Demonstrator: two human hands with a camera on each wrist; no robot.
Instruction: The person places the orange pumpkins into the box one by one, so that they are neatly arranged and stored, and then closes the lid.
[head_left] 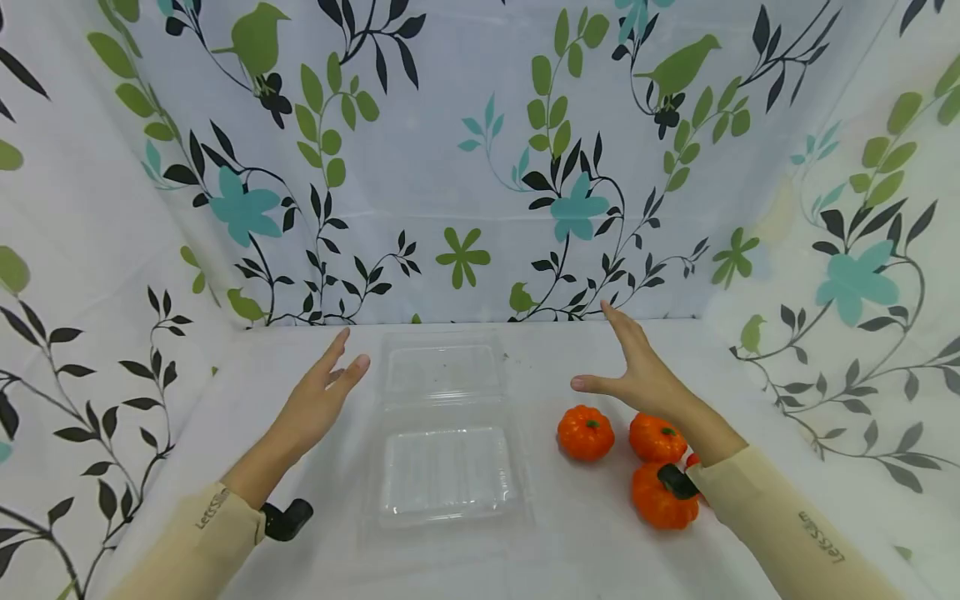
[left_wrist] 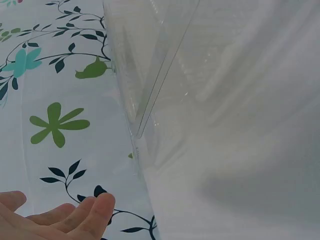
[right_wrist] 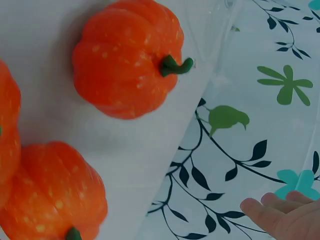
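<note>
A clear plastic clamshell container (head_left: pixel 448 475) lies opened flat on the white table, its two halves one behind the other. To its left, my left hand (head_left: pixel 315 404) hovers with fingers extended and holds nothing. My right hand (head_left: pixel 637 375) is raised on the other side, thumb spread from the fingers, also holding nothing. Below and around the right hand sit small orange pumpkins: one nearer the container (head_left: pixel 585 433), another pumpkin (head_left: pixel 657 437) beside the wrist, and a third pumpkin (head_left: pixel 664 497) closer to me. Something red is mostly hidden behind the right sleeve. In the right wrist view a pumpkin (right_wrist: pixel 127 57) shows its curved green stem.
A white cloth (head_left: pixel 465 167) printed with leaves, birds and flowers hangs behind the table (head_left: pixel 315 542) and along both sides. Black wrist cameras (head_left: pixel 288 520) are strapped to both wrists.
</note>
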